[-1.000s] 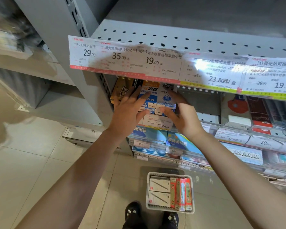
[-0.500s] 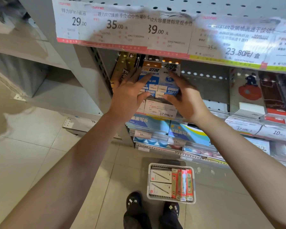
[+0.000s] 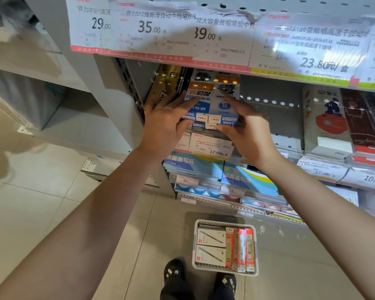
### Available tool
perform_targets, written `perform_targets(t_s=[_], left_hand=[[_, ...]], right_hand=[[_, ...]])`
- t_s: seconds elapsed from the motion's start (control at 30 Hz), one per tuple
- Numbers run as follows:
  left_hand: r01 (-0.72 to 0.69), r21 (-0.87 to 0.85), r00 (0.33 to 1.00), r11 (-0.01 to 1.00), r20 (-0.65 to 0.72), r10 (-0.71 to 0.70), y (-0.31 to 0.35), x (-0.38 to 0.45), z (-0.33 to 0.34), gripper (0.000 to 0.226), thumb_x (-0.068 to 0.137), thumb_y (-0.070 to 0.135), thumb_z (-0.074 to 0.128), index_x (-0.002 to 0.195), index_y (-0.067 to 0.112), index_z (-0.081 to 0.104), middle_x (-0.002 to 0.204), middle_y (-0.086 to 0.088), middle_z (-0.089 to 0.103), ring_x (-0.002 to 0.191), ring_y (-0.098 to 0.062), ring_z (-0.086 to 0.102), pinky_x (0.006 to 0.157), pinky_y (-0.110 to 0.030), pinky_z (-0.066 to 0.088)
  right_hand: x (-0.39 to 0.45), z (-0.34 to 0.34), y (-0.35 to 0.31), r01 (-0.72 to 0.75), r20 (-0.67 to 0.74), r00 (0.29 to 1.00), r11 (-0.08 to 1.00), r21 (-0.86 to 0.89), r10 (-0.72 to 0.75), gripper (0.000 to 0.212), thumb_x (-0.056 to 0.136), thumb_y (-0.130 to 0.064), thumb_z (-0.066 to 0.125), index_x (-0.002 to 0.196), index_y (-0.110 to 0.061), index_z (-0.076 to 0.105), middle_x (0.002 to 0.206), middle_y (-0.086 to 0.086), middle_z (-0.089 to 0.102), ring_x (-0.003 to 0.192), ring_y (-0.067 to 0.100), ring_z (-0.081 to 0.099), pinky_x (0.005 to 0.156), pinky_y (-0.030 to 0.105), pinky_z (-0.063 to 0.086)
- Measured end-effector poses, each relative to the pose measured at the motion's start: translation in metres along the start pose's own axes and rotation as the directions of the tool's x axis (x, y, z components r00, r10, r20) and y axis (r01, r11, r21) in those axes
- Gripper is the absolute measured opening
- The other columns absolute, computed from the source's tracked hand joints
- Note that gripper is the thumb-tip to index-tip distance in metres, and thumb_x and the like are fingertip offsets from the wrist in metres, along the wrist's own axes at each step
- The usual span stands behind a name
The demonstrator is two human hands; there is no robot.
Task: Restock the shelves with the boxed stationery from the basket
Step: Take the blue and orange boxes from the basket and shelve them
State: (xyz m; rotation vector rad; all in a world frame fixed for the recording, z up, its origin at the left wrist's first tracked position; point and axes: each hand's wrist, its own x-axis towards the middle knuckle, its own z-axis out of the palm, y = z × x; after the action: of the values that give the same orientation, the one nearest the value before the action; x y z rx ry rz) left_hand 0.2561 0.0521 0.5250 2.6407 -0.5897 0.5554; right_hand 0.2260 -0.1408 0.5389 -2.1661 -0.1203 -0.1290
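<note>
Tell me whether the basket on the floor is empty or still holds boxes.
Still holds boxes. The basket on the floor has two white pen boxes on its left side and red boxes standing on edge beside them.

Boxes [image 3: 212, 102] on shelf [image 3: 290, 148], between both hands | basket [image 3: 195, 245] on floor [image 3: 41, 202] below, apparently beside feet.
</note>
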Motion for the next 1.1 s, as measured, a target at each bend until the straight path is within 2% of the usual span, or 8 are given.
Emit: perform_targets(t_s=[0.2,0.43,0.57,0.73,0.83,0.87,1.0,1.1], left_hand=[[0.011,0.077,0.997,0.997,0.073,-0.017,0.004,-0.001,0.003,0.054,0.086,0.054,0.041,0.130,0.026,0.054,0.136,-0.006,0.055,0.133,-0.027,0.042,0.102,-0.041,0.020],[-0.015,0.144,0.996,0.989,0.089,0.002,0.005,0.009,-0.002,0.054,0.080,0.043,0.054,0.130,0.022,0.053,0.136,-0.002,0.054,0.124,-0.030,0.047,0.098,-0.051,0.030],[0.018,0.187,0.968,0.982,0.244,-0.065,0.012,0.022,-0.006,0.071,0.078,0.057,0.052,0.143,0.032,0.033,0.152,-0.005,0.032,0.140,-0.027,0.027,0.109,-0.051,0.017],[-0.036,0.200,0.941,0.979,0.337,-0.035,0.013,0.024,-0.006,0.061,0.089,0.055,0.045,0.144,0.040,0.024,0.158,0.003,0.017,0.146,-0.022,0.009,0.112,-0.051,0.006],[-0.037,0.193,0.933,0.981,0.357,-0.035,0.012,0.023,-0.009,0.058,0.091,0.052,0.045,0.144,0.039,0.025,0.158,0.003,0.017,0.146,-0.020,0.008,0.113,-0.049,0.006],[-0.045,0.185,0.936,0.982,0.352,-0.024,0.011,0.022,-0.009,0.058,0.091,0.051,0.046,0.144,0.038,0.027,0.158,0.003,0.018,0.146,-0.019,0.009,0.113,-0.048,0.006],[-0.059,0.162,0.944,0.985,0.329,0.002,0.007,0.021,-0.009,0.057,0.090,0.048,0.049,0.143,0.037,0.031,0.156,0.002,0.022,0.146,-0.020,0.013,0.112,-0.048,0.009],[-0.090,0.183,0.938,0.979,0.345,0.022,0.005,0.020,-0.007,0.057,0.091,0.051,0.044,0.144,0.036,0.029,0.157,0.001,0.020,0.146,-0.021,0.011,0.112,-0.050,0.009]], right_hand=[[0.004,0.002,0.000,0.004,0.021,1.000,0.997,-0.082,-0.002,0.063,0.083,-0.003,0.062,0.140,-0.018,0.040,0.136,0.011,0.047,0.117,0.022,0.056,0.098,0.024,0.046],[0.016,-0.006,0.000,-0.120,0.131,0.983,0.991,-0.066,0.128,0.059,0.081,-0.017,0.066,0.135,-0.024,0.044,0.133,0.012,0.051,0.116,0.027,0.056,0.097,0.044,0.049],[0.024,-0.007,-0.004,-0.206,0.059,0.976,0.978,-0.031,0.207,0.044,0.085,-0.031,0.061,0.126,-0.024,0.049,0.130,0.007,0.052,0.112,0.024,0.056,0.091,0.031,0.046],[0.027,0.002,-0.006,-0.266,0.067,0.962,0.964,0.009,0.265,0.058,0.096,-0.026,0.045,0.148,-0.020,0.021,0.144,0.007,0.044,0.130,0.024,0.044,0.099,0.024,0.037],[0.023,0.005,-0.007,-0.265,0.050,0.963,0.964,-0.022,0.266,0.055,0.097,-0.029,0.044,0.147,-0.022,0.024,0.108,0.003,0.063,0.092,0.018,0.057,0.075,0.019,0.038],[0.021,0.005,-0.008,-0.253,0.028,0.967,0.967,-0.016,0.253,0.054,0.096,-0.029,0.046,0.146,-0.023,0.027,0.104,0.003,0.063,0.087,0.016,0.056,0.075,0.020,0.040],[0.016,0.009,-0.005,-0.206,-0.030,0.978,0.976,0.064,0.208,0.052,0.091,-0.028,0.055,0.139,-0.022,0.036,0.127,0.001,0.059,0.112,0.018,0.058,0.096,0.028,0.046],[0.016,0.008,-0.003,-0.168,-0.023,0.985,0.983,0.075,0.170,0.048,0.089,-0.027,0.055,0.134,-0.021,0.041,0.125,-0.001,0.062,0.111,0.018,0.060,0.097,0.038,0.049]])
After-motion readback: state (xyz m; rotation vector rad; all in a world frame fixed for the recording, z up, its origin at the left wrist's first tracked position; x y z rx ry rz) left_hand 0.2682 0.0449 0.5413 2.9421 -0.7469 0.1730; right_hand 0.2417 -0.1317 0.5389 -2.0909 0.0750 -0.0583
